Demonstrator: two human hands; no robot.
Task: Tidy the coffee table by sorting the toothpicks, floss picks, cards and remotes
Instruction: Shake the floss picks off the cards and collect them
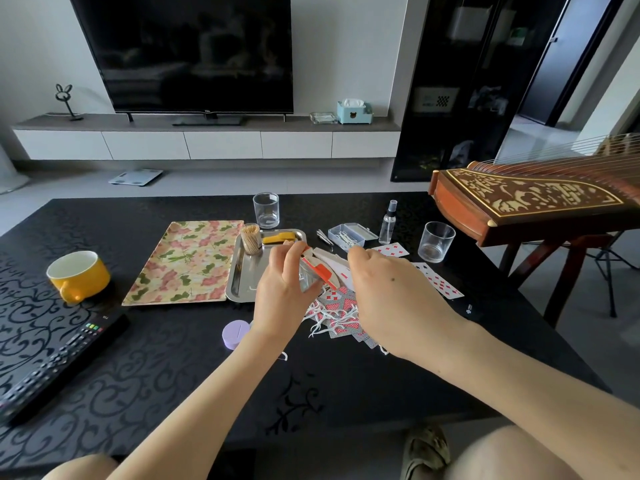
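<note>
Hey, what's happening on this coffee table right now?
A person is partway through tidying a black coffee table. Their left hand holds an orange-and-white item near a steel tray, where a toothpick jar stands. The right hand hovers over scattered playing cards and loose white floss picks; whether it holds anything is unclear. A clear box holding some floss picks sits behind, and a black remote lies at the left edge.

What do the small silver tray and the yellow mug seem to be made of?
The small tray looks like polished metal, probably stainless steel: it mirrors the light. The yellow mug looks like glazed ceramic: thick wall, glossy skin, white inside.
</note>
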